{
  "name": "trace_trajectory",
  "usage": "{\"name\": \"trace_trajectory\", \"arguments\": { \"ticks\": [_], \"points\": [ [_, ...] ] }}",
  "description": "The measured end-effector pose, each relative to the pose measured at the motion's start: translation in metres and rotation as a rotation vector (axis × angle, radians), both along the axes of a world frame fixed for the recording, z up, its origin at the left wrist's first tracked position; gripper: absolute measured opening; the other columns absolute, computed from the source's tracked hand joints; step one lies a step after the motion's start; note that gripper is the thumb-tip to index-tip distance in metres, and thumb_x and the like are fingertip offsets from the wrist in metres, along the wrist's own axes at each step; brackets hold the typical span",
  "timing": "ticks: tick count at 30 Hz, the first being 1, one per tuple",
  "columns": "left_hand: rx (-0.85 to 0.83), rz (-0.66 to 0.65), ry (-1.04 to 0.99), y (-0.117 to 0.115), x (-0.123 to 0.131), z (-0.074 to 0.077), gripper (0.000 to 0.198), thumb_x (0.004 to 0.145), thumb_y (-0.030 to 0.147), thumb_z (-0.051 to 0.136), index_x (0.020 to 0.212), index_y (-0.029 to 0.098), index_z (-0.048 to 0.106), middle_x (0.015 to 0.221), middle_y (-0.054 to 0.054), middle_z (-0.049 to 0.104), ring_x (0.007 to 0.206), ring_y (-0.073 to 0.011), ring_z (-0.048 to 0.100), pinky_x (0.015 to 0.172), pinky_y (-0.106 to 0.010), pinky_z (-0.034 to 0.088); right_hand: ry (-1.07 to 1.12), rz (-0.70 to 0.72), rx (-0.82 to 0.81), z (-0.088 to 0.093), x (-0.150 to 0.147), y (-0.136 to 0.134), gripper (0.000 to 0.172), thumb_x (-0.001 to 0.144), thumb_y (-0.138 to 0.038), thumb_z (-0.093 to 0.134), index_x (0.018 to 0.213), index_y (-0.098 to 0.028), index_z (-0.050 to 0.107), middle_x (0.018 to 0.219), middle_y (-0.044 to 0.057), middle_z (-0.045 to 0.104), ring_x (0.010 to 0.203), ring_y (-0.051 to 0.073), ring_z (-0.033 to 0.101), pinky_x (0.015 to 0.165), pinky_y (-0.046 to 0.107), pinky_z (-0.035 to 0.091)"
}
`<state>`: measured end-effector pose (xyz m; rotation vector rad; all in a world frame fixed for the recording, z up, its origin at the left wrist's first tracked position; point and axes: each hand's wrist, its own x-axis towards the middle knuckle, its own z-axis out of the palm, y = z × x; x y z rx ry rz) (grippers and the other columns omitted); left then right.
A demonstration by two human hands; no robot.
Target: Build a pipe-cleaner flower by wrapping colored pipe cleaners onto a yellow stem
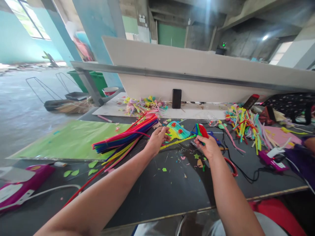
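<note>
My right hand [207, 146] grips a small striped piece of red, green and blue pipe cleaners [202, 130]. A yellow-green pipe cleaner [178, 142] stretches from beside this piece down towards my left hand. The fingers of my left hand [158, 140] are curled together; what is between them, if anything, is too small to make out. Just beyond its fingertips lies a blue and yellow fuzzy piece [180, 129] with red flowers on it. To the left of that hand rests a thick bundle of coloured pipe cleaners [125, 136].
Heaps of short pipe-cleaner pieces lie at back left [142, 106] and right [246, 123]. A phone [176, 98] leans against the white board [209, 70]. Purple power strips [27, 186] with cables flank the work area. Red-handled scissors [232, 167] lie by my right forearm.
</note>
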<state>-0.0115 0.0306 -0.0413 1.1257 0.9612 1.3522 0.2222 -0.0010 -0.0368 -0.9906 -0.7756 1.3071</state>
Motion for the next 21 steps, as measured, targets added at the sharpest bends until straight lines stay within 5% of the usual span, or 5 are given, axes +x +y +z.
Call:
{"name": "trace_trajectory", "arguments": {
  "ticks": [5,13,21],
  "points": [
    [0.167,0.058,0.085,0.002,-0.004,-0.006,0.038,0.081,0.049,0.055,0.098,0.015,0.055,0.087,-0.001,0.058,0.063,-0.0092,0.059,0.062,-0.023,0.050,-0.015,-0.033,0.003,-0.006,0.003,0.004,0.023,0.054,-0.023,0.080,0.070,-0.018,0.064,0.060,-0.001,0.062,0.056,0.011,0.057,0.054,0.024,0.046],
    [0.582,0.115,0.589,-0.021,0.006,-0.009,0.019,0.089,0.028,0.047,0.096,0.017,0.061,0.083,-0.004,0.064,0.077,-0.0139,0.060,0.076,-0.028,0.048,-0.074,-0.020,0.008,-0.008,0.000,0.003,0.024,0.054,-0.023,0.080,0.071,-0.020,0.063,0.063,-0.002,0.063,0.061,0.012,0.059,0.056,0.024,0.047],
    [0.908,-0.065,0.794,-0.033,0.015,-0.008,0.022,0.092,0.018,0.041,0.104,0.015,0.059,0.099,-0.012,0.063,0.097,-0.0181,0.059,0.088,-0.032,0.049,-0.122,-0.022,-0.001,-0.012,-0.001,0.006,0.023,0.057,-0.026,0.080,0.072,-0.021,0.063,0.064,-0.002,0.064,0.061,0.012,0.060,0.057,0.025,0.049]
  ]
}}
